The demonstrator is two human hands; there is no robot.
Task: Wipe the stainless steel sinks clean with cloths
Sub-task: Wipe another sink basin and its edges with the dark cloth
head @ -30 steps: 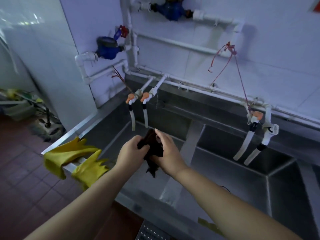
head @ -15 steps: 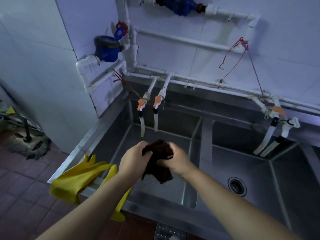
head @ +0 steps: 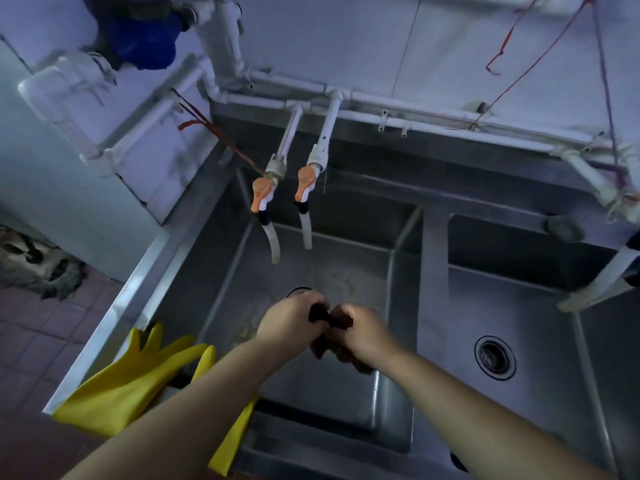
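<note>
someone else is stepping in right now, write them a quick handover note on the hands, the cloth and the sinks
Left hand: grips one end of the dark cloth.
Right hand: grips the other end; the cloth is bunched between both hands, apparently being wrung.
Position: both hands over the left sink basin, below the two orange-handled taps.
Yellow rubber gloves lie draped on the sink's left front rim, unworn.
Done: the cloth is in hand; no wiped area can be told.
Left: wipe the left basin, the right basin and the divider between them.

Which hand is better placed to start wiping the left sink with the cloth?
Probably left. Both hands grip the dark cloth over the left sink, but the left hand is nearer its bare floor.
</note>
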